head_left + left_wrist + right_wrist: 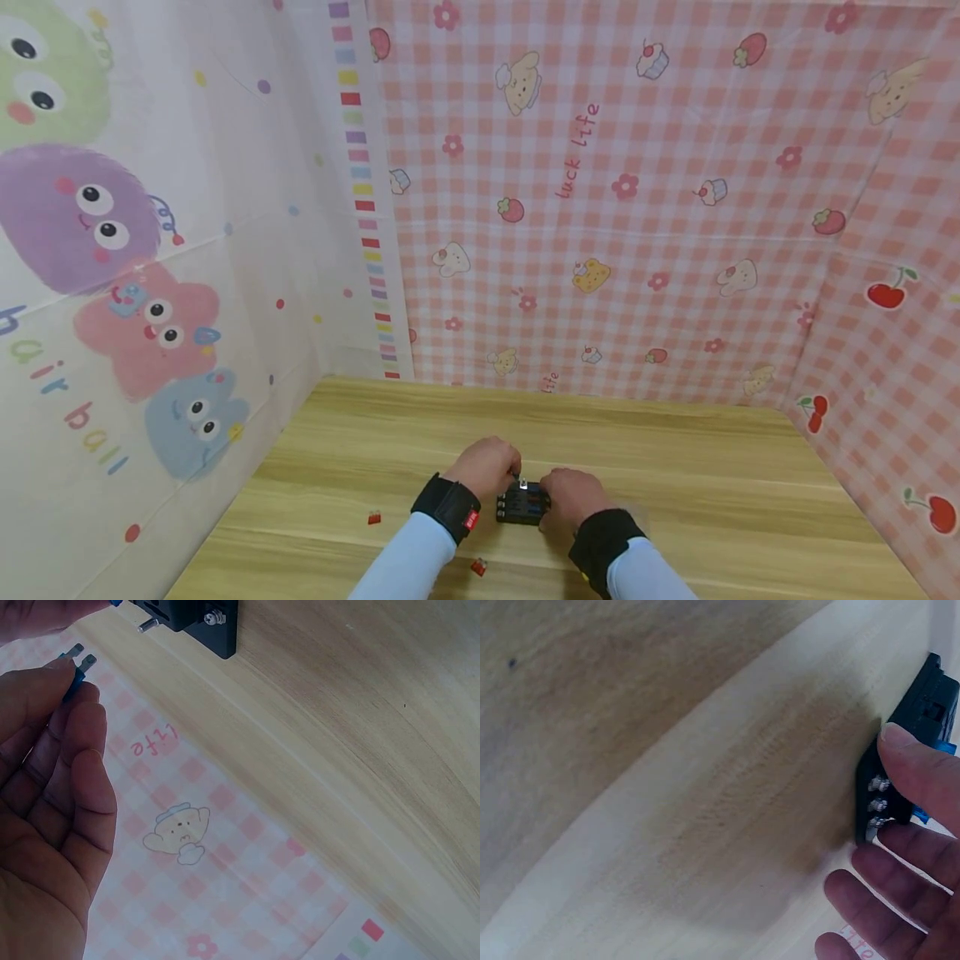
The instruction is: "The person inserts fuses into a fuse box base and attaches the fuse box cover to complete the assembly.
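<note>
My left hand (487, 467) pinches a small blue blade fuse (76, 679) between thumb and index finger, its two metal prongs pointing out past the fingertips. Beside it sits a black fuse box (517, 510) with screw terminals along its edges, on the wooden table. From the right side my right hand (576, 493) grips the box, the thumb on one edge and the fingers at the opposite one in the right wrist view. Blue fuses (921, 816) show in the box there. The left hand is close to the box's far edge.
Two small red fuses (374, 517) (478, 567) lie on the wooden table (675, 442), left of and nearer than the box. Patterned cloth walls (600, 208) stand at the back and both sides.
</note>
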The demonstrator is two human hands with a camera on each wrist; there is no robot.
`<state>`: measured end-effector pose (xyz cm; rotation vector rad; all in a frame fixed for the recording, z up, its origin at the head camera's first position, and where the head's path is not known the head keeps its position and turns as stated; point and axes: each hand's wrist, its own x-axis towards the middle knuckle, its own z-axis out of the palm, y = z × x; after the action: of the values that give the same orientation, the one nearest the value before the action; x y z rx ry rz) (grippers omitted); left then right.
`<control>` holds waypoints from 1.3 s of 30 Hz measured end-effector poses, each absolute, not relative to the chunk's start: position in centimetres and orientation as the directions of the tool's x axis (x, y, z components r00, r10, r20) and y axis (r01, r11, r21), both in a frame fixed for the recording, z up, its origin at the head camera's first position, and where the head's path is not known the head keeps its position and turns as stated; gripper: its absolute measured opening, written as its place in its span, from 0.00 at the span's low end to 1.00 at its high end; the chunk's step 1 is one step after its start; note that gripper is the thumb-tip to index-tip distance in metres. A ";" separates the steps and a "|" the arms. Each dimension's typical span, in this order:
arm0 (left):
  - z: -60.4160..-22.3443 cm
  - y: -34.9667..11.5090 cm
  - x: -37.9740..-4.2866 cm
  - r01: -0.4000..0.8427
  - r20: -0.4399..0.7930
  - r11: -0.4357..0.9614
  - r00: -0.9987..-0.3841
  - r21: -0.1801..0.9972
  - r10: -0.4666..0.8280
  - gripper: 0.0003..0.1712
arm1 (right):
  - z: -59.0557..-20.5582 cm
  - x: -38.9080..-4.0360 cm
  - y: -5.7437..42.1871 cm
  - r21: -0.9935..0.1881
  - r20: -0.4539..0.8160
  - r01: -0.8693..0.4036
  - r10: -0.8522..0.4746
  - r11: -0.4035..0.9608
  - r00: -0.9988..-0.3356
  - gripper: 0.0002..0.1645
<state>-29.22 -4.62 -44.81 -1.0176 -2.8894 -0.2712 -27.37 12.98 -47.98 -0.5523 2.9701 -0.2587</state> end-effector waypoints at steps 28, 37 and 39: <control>-44.9 -4.6 -29.0 0.608 0.096 0.775 -0.793 0.173 0.601 0.05 | -48.0 -27.3 12.6 -0.178 -0.053 -0.377 -0.392 0.909 -0.919 0.26; -44.9 -4.7 -28.9 0.608 0.100 0.774 -0.793 0.175 0.601 0.05 | -47.8 -27.3 12.4 -0.211 -0.067 -0.387 -0.408 0.898 -0.910 0.24; -44.8 -4.7 -28.9 0.607 0.096 0.774 -0.794 0.179 0.600 0.05 | -47.9 -27.3 12.3 -0.216 -0.067 -0.387 -0.409 0.896 -0.910 0.23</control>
<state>-28.85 -4.66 -44.81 -0.9958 -2.9282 -0.3135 -27.29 12.34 -47.85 -0.6217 2.9507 -0.3025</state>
